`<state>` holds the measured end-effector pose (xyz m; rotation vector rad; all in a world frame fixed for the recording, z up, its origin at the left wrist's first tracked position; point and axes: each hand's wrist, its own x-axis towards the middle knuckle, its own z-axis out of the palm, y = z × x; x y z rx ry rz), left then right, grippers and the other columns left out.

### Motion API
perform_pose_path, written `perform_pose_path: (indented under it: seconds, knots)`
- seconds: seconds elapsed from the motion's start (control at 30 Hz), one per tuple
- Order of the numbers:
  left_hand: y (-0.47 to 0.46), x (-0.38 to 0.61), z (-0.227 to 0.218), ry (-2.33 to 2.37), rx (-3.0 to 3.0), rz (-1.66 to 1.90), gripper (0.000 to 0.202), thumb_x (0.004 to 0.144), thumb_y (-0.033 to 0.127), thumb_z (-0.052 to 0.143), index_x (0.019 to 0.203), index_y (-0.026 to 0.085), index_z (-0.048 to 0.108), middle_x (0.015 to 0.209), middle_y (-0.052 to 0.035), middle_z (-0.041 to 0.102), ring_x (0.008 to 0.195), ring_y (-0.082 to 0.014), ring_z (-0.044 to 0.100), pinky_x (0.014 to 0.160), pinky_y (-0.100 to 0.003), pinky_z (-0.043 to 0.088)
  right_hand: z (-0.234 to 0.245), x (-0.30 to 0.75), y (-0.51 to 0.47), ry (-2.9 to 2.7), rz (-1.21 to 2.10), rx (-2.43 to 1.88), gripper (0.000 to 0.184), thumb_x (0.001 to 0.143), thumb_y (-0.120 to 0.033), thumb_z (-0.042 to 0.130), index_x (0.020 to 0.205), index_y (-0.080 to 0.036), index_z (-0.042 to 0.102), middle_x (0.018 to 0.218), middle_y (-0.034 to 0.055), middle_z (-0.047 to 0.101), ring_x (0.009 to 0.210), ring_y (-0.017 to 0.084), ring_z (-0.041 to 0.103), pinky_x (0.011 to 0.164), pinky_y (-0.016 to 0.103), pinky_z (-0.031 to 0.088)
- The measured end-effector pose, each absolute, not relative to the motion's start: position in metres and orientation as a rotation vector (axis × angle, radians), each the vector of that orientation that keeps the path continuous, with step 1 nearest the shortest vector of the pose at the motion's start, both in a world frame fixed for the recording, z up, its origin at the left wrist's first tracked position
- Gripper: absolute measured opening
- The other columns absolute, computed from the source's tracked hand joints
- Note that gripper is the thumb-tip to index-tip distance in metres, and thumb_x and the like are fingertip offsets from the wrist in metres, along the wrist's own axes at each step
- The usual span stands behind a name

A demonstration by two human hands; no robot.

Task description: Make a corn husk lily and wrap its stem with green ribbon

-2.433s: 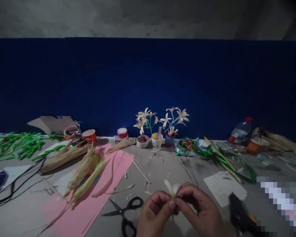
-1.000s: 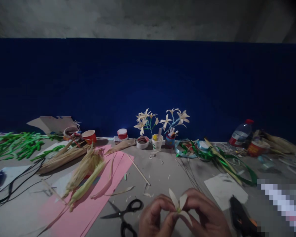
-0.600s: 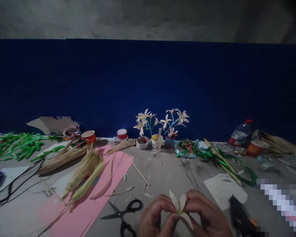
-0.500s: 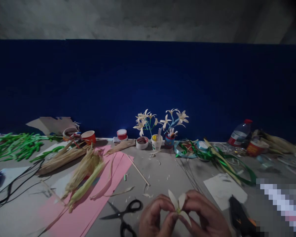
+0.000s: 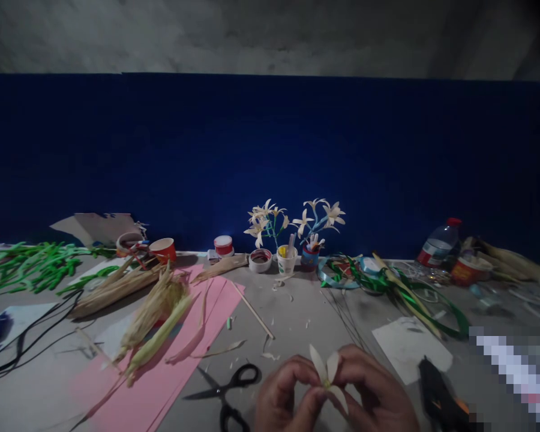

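Toward five o'clock, your left hand (image 5: 272, 399) and right hand (image 5: 378, 390) pinch a pale flower (image 5: 327, 384) low between their fingertips (image 5: 303, 370), probably to leave its petals (image 5: 317, 363) free. Beyond it at eleven o'clock, a white cup (image 5: 287, 264) holds something yellow (image 5: 282, 248); beside that, a blue cup (image 5: 309, 258) holds pale sticks (image 5: 314, 242).

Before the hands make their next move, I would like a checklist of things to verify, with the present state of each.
1. Left hand holding the pale, slender-petalled flower: ok.
2. Right hand also on the flower, from the other side: ok.
3. Underside of the flower sound: cannot tell, the view looks onto its petals.
4. Black-handled metal scissors closed: not ok, the blades stand open.
5. Black-and-orange tool, apparently a glue gun, switched off: cannot tell.
6. Grey tabletop free of scraps: not ok, small pale scraps lie beyond the hands.
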<state>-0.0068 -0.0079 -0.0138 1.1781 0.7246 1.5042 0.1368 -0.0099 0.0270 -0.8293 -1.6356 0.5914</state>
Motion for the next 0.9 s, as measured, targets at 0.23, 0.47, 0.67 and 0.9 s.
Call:
perform_pose_path:
  seconds: [0.23,0.47,0.67,0.9]
  knots:
    - [-0.004,-0.008,-0.008,0.683,0.861,1.42,0.027,0.065,0.038,0.08,0.065,0.016,0.065,0.067,-0.0012,0.06,0.066,-0.0142,0.053,0.064,-0.023,0.04,0.011,0.13,-0.01,-1.399,0.81,-0.808,0.007,0.084,-0.025,0.063,0.077,-0.023,0.063,0.076,0.0019,0.059,0.065,0.016,0.062,0.052,0.02,0.051]
    - [0.001,-0.01,-0.009,0.724,0.81,1.424,0.026,0.063,0.035,0.082,0.063,0.016,0.064,0.072,-0.0001,0.055,0.068,-0.0142,0.052,0.068,-0.025,0.042,-0.007,0.119,-0.013,-1.546,0.579,-0.982,0.005,0.082,-0.025,0.064,0.079,-0.022,0.065,0.078,0.0048,0.066,0.068,0.019,0.066,0.058,0.021,0.057]
    - [0.001,-0.01,-0.011,0.681,0.78,1.427,0.025,0.064,0.034,0.081,0.064,0.015,0.064,0.072,-0.0009,0.056,0.068,-0.0148,0.054,0.065,-0.025,0.044,-0.006,0.114,-0.01,-1.657,0.335,-0.99,0.008,0.083,-0.02,0.059,0.082,-0.026,0.064,0.072,0.0039,0.068,0.067,0.021,0.068,0.054,0.024,0.058]
    - [-0.001,-0.012,-0.007,0.674,0.77,1.417,0.023,0.064,0.032,0.082,0.065,0.016,0.064,0.072,-0.0004,0.057,0.068,-0.0144,0.055,0.066,-0.025,0.044,-0.006,0.113,-0.011,-1.678,0.327,-0.959,0.017,0.079,-0.011,0.06,0.083,-0.027,0.065,0.071,0.0019,0.068,0.066,0.02,0.067,0.057,0.024,0.056]
